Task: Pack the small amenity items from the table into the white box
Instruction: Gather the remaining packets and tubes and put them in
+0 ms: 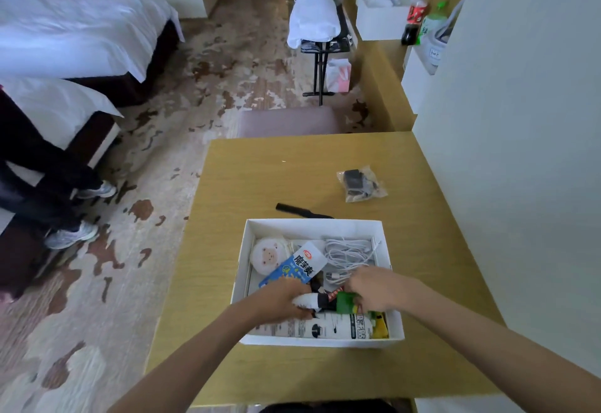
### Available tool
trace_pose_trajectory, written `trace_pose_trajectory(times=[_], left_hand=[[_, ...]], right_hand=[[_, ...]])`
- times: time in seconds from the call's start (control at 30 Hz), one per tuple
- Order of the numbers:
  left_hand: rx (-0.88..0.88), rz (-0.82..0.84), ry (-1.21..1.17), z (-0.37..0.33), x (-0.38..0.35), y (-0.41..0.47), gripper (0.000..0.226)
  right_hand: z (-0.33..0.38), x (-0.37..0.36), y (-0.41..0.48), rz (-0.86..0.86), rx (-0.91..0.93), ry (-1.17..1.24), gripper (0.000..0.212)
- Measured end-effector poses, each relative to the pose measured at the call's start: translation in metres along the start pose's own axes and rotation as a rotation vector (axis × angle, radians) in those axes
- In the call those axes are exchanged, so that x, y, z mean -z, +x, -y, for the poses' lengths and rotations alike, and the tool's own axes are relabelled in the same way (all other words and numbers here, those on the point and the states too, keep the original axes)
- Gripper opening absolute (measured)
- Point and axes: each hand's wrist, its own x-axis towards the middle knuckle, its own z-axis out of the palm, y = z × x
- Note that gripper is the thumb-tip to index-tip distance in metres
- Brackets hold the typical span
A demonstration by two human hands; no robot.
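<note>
Both my hands are down in the white box [312, 227] on the desk [292, 168]. My left hand [286, 299] is closed around a small white-and-black tube [312, 300]; my right hand [370, 286] pinches a green packet [346, 302]. A black comb [302, 211] and a clear bagged item [361, 183] lie on the desk beyond the box.

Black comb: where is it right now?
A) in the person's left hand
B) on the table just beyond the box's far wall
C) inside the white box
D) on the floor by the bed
B: the black comb lies on the wooden table just past the far wall of the white box, while both hands work inside the box.
</note>
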Motion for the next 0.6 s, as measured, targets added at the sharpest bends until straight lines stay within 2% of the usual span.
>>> trace_pose_trajectory(times=[0.1, 0.3, 0.4, 0.5, 0.6], left_hand=[[0.011, 0.006, -0.007, -0.001, 0.001, 0.001, 0.015], [0.023, 0.062, -0.036, 0.000, 0.003, 0.003, 0.012], [-0.005, 0.068, -0.009, 0.000, 0.002, 0.006, 0.014], [-0.026, 0.071, 0.008, 0.000, 0.001, 0.008, 0.015], [-0.026, 0.073, 0.000, 0.000, 0.003, 0.007, 0.021]], right_hand=[[-0.003, 0.002, 0.001, -0.012, -0.006, -0.035, 0.018], [-0.007, 0.014, 0.000, -0.081, 0.013, -0.061, 0.014], [-0.002, 0.008, 0.003, -0.038, 0.014, -0.030, 0.020], [0.002, 0.000, 0.004, 0.000, -0.009, 0.006, 0.018], [0.001, 0.003, 0.004, -0.098, -0.044, 0.061, 0.019]])
